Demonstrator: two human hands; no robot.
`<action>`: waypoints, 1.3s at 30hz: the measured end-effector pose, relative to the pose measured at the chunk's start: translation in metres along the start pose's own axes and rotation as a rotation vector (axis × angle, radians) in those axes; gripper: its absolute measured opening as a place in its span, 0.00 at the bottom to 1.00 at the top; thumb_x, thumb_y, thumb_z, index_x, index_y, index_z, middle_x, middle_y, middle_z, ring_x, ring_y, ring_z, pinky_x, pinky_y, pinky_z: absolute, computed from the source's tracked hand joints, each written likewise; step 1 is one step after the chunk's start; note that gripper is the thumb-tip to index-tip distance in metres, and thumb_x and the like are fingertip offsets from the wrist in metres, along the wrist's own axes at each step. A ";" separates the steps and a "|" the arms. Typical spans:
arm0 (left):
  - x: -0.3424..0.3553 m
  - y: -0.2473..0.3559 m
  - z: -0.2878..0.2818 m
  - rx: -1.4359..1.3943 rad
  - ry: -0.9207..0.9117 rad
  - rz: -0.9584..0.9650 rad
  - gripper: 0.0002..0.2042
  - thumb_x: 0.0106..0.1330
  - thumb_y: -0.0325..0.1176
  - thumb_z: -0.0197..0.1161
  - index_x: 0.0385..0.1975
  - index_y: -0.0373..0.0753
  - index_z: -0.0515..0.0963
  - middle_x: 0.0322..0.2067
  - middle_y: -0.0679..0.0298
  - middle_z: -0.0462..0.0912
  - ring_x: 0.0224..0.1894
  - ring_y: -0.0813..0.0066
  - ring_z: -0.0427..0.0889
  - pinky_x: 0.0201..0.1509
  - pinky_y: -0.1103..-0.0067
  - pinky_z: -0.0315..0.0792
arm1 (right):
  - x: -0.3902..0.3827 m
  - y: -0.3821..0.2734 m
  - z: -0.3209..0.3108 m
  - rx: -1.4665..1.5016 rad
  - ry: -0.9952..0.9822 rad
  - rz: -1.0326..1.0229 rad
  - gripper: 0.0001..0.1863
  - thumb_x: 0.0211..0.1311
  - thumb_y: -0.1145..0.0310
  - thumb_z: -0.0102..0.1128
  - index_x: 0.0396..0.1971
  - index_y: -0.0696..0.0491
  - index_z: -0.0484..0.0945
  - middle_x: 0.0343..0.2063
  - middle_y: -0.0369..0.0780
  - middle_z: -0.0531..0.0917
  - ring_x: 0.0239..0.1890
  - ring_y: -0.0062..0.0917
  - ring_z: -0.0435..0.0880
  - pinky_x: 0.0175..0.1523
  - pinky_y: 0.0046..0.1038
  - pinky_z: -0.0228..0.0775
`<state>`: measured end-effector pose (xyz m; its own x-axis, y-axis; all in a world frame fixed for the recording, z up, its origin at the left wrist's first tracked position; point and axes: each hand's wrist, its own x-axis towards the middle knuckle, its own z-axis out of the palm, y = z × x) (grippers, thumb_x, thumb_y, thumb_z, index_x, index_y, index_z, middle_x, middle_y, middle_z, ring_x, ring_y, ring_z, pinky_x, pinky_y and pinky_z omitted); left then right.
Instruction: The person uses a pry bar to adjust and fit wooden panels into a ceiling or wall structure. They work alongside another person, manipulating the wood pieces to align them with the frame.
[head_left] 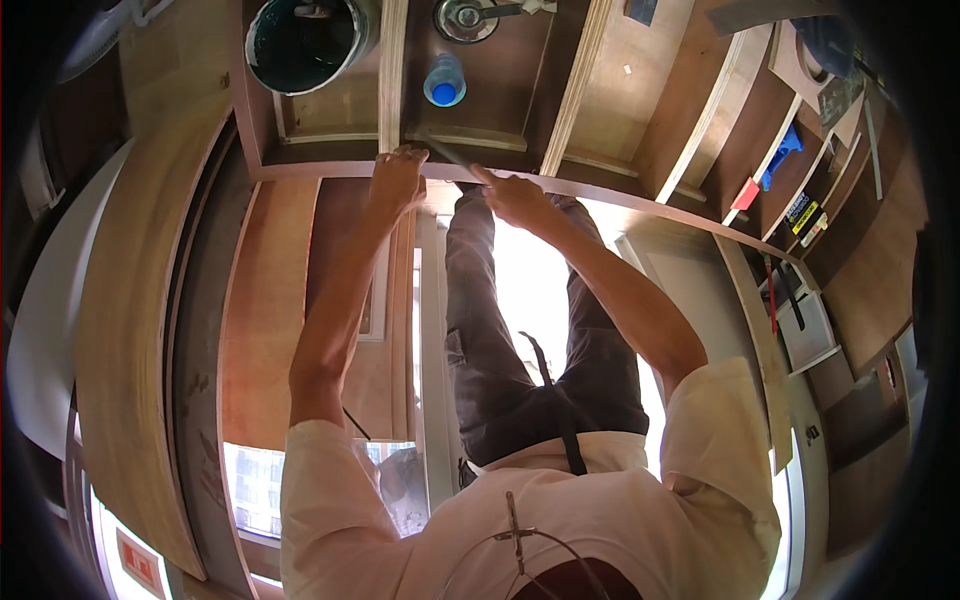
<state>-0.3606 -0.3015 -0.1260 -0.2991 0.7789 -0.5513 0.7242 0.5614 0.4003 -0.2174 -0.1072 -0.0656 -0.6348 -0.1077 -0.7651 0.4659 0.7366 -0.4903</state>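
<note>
My right hand [515,198] is closed on a thin, flat grey tool [453,153], whose kind I cannot make out. The tool slants up and left from my fingers, across the front rail of a wooden frame [640,201], towards my other hand. My left hand [398,182] is at that same rail, where a plywood divider [392,90] meets it. Its fingers are curled together, and whatever is between them is hidden. Just beyond, in the compartment between two dividers, stands a clear bottle with a blue cap [443,94].
A dark bucket [305,45] stands in the far left compartment. Beyond the bottle is a round metal tool [465,18]. Further right lie a blue tool [783,155], a red block [746,193] and a yellow-and-black package [803,214]. A tall curved-looking wood panel [140,330] is at left.
</note>
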 end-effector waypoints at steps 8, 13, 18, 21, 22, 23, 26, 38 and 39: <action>-0.033 0.022 -0.002 -0.249 0.408 -0.268 0.24 0.53 0.25 0.53 0.54 0.36 0.72 0.48 0.54 0.78 0.50 0.57 0.77 0.56 0.65 0.68 | -0.039 -0.020 0.000 0.135 -0.010 0.032 0.29 0.67 0.63 0.47 0.67 0.46 0.56 0.18 0.47 0.80 0.20 0.38 0.81 0.26 0.40 0.74; -0.065 0.059 -0.014 -0.395 0.362 -0.515 0.22 0.53 0.24 0.50 0.51 0.33 0.74 0.44 0.44 0.78 0.46 0.48 0.78 0.52 0.63 0.72 | 0.000 -0.012 0.006 0.088 -0.058 0.065 0.28 0.66 0.61 0.45 0.67 0.44 0.56 0.24 0.49 0.82 0.25 0.41 0.83 0.33 0.43 0.76; -0.101 0.115 0.036 -0.564 0.410 -0.662 0.21 0.55 0.25 0.48 0.50 0.31 0.74 0.42 0.42 0.78 0.45 0.46 0.79 0.51 0.63 0.73 | -0.031 -0.026 0.017 0.126 0.008 0.035 0.29 0.66 0.61 0.46 0.67 0.43 0.56 0.23 0.52 0.81 0.25 0.44 0.83 0.33 0.45 0.75; -0.112 0.146 0.042 -0.617 0.378 -0.630 0.20 0.56 0.26 0.48 0.50 0.31 0.74 0.43 0.43 0.78 0.46 0.47 0.79 0.51 0.64 0.73 | -0.003 -0.005 0.024 0.127 0.048 0.052 0.28 0.66 0.61 0.46 0.66 0.44 0.56 0.21 0.53 0.81 0.25 0.45 0.83 0.35 0.47 0.74; -0.118 0.149 0.056 -0.639 0.390 -0.629 0.19 0.58 0.27 0.49 0.51 0.31 0.74 0.43 0.43 0.78 0.46 0.49 0.79 0.51 0.65 0.73 | -0.007 -0.008 0.022 0.143 0.038 0.050 0.28 0.65 0.61 0.46 0.66 0.44 0.57 0.23 0.53 0.81 0.26 0.45 0.83 0.36 0.47 0.75; -0.116 0.147 0.061 -0.658 0.401 -0.631 0.19 0.60 0.28 0.50 0.51 0.31 0.73 0.44 0.44 0.78 0.46 0.50 0.80 0.51 0.66 0.73 | -0.009 -0.011 0.019 0.161 0.026 0.045 0.28 0.65 0.62 0.45 0.65 0.44 0.58 0.25 0.52 0.82 0.28 0.45 0.83 0.36 0.46 0.75; -0.091 0.137 0.066 -1.458 0.401 -0.912 0.19 0.67 0.37 0.52 0.53 0.32 0.72 0.46 0.48 0.78 0.48 0.61 0.80 0.52 0.71 0.73 | -0.032 -0.015 0.025 0.097 0.001 0.044 0.29 0.67 0.61 0.46 0.68 0.42 0.55 0.20 0.52 0.80 0.23 0.43 0.82 0.33 0.45 0.74; -0.061 0.156 0.048 -2.017 0.582 -0.878 0.18 0.73 0.46 0.45 0.43 0.38 0.75 0.31 0.67 0.81 0.29 0.86 0.76 0.29 0.85 0.67 | -0.018 -0.057 0.004 0.091 -0.051 0.052 0.30 0.64 0.62 0.49 0.66 0.47 0.56 0.26 0.50 0.83 0.28 0.44 0.83 0.34 0.43 0.76; -0.067 0.152 0.050 -1.987 0.574 -0.937 0.18 0.73 0.46 0.46 0.44 0.38 0.74 0.32 0.66 0.80 0.29 0.85 0.76 0.29 0.85 0.68 | -0.014 -0.054 0.012 0.049 -0.009 0.054 0.29 0.63 0.62 0.50 0.64 0.50 0.58 0.25 0.51 0.82 0.29 0.45 0.83 0.35 0.43 0.76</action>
<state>-0.1990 -0.2826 -0.0649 -0.4272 -0.0139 -0.9041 -0.8985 -0.1047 0.4262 -0.2267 -0.1535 -0.0331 -0.6022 -0.0746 -0.7949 0.5296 0.7076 -0.4677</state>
